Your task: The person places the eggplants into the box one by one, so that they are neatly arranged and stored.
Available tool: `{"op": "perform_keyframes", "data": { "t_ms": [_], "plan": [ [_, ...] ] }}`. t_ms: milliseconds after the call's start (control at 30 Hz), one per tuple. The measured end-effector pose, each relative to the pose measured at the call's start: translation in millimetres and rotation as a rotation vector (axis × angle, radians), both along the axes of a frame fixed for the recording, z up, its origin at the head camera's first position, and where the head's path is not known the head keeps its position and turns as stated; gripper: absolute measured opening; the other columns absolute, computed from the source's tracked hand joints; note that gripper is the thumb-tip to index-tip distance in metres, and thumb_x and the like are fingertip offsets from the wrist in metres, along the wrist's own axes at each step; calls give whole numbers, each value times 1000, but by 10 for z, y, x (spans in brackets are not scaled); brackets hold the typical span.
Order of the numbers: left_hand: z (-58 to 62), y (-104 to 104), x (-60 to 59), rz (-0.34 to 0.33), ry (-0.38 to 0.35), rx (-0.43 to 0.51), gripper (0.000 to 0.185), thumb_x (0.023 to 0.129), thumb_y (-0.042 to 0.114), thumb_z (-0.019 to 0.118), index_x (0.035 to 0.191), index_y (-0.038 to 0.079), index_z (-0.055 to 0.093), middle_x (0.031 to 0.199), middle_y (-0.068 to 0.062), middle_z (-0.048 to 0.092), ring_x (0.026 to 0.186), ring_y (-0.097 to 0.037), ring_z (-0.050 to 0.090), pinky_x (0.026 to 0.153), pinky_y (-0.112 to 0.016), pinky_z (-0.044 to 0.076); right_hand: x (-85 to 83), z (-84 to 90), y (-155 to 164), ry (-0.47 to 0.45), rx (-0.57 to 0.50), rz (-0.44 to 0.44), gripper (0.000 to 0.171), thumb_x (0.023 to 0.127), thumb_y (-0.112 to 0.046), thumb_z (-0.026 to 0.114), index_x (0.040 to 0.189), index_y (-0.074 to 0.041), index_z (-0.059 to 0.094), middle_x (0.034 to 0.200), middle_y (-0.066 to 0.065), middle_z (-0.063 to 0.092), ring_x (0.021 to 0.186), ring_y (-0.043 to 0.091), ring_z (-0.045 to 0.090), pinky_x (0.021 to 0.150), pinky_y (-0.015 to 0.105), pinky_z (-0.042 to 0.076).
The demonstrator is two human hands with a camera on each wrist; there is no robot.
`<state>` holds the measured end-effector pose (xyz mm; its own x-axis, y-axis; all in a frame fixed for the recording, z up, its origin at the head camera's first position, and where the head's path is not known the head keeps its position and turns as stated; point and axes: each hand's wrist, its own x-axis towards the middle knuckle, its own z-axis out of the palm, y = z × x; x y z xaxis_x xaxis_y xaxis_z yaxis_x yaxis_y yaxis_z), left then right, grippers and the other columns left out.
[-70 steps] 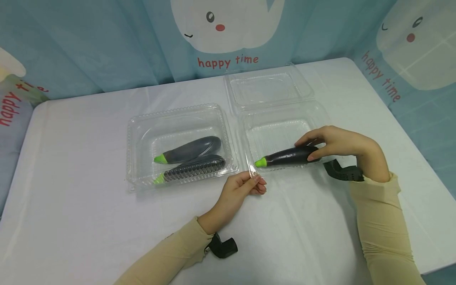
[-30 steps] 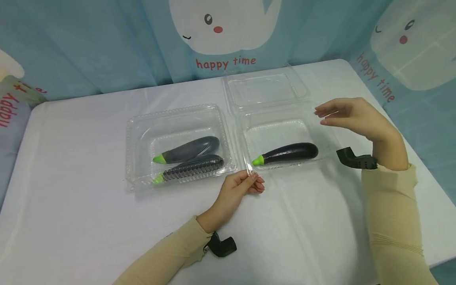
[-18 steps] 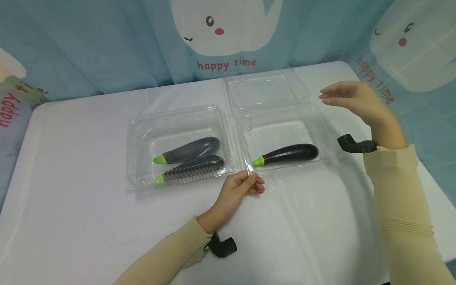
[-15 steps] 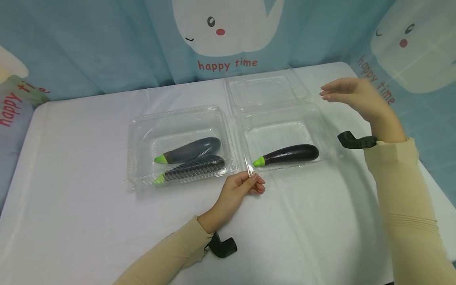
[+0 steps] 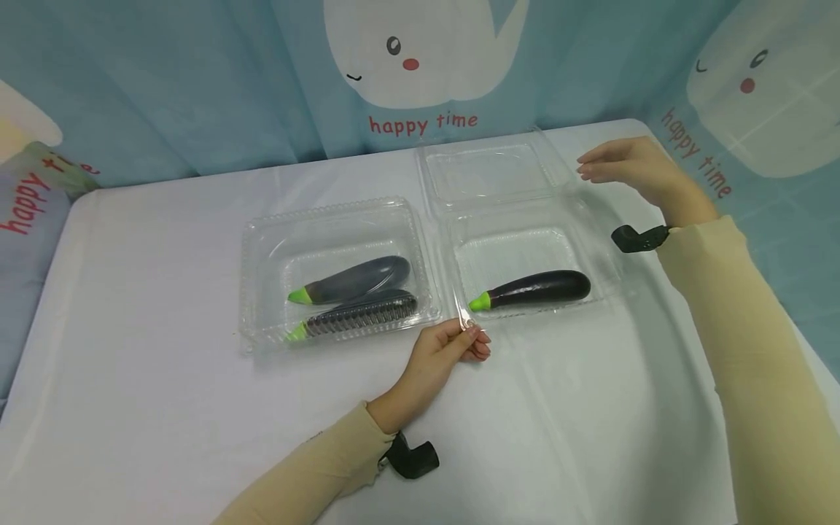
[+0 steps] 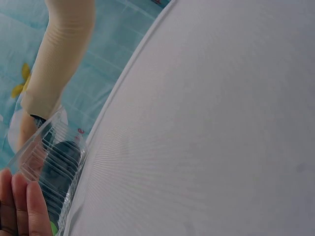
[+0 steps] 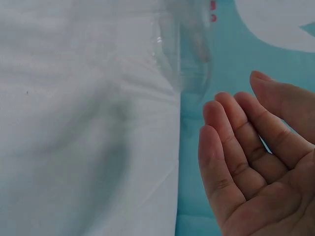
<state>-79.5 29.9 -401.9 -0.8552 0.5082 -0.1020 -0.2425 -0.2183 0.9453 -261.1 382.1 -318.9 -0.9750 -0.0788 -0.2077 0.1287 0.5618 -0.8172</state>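
A clear open clamshell box (image 5: 593, 240) lies right of centre with one dark eggplant (image 5: 534, 289) in its tray; its lid (image 5: 488, 171) lies flat behind. My left hand (image 5: 453, 350) pinches the box's near-left corner (image 6: 42, 147). My right hand (image 5: 620, 168) hovers open, fingers straight, just right of the lid's far corner (image 7: 184, 54), holding nothing. A second clear box (image 5: 337, 273), closed, sits to the left with two eggplants (image 5: 351, 281) inside.
A white cloth covers the table (image 5: 164, 379). A blue curtain (image 5: 197, 80) printed with "happy time" hangs close behind and along the right side. The table's right edge (image 5: 807, 343) passes under my right forearm.
My right hand let go of the eggplant in the open tray, lifted, and moved back and right toward the lid. The left hand kept its pinch on the corner.
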Motion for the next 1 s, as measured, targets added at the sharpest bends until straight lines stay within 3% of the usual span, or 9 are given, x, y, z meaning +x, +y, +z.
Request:
{"op": "perform_keyframes", "data": {
  "t_ms": [200, 567, 800, 900, 1000],
  "plan": [
    [-3, 10, 4, -5, 7, 12, 24, 97, 0, 47, 101, -22, 55, 100, -39, 57, 79, -6, 62, 81, -33, 54, -70, -65, 12, -28, 31, 16, 36, 89, -18, 67, 119, 1, 61, 93, -14, 65, 85, 2, 63, 74, 12, 48],
    [-11, 0, 7, -14, 2, -4, 24, 97, 1, 48, 100, -21, 56, 99, -39, 58, 79, -6, 62, 81, -33, 54, -148, -181, -27, -78, 0, 21, 45, 89, -14, 66, 124, 11, 53, 91, -12, 66, 83, 2, 63, 74, 14, 50],
    [-10, -7, 1, -16, 6, -7, 25, 97, 4, 48, 101, -20, 56, 99, -37, 59, 80, -7, 62, 81, -34, 54, -184, -199, -75, -139, 80, 26, 60, 89, -26, 67, 134, 8, 47, 95, -14, 64, 85, -1, 62, 80, 15, 47],
    [-12, -8, -5, -16, 12, -3, 25, 97, 4, 48, 101, -20, 56, 99, -37, 59, 80, -7, 62, 81, -34, 54, -184, -200, -87, -140, 56, -3, 62, 88, -26, 68, 135, 6, 46, 94, -16, 64, 85, -2, 61, 81, 15, 46],
    [-17, -8, -13, -15, 17, -1, 25, 97, 3, 47, 101, -20, 56, 99, -37, 59, 80, -7, 62, 81, -34, 54, -177, -210, -79, -96, -37, -27, 56, 88, -18, 68, 133, 7, 47, 91, -13, 65, 84, 0, 61, 78, 14, 47]
  ]
}}
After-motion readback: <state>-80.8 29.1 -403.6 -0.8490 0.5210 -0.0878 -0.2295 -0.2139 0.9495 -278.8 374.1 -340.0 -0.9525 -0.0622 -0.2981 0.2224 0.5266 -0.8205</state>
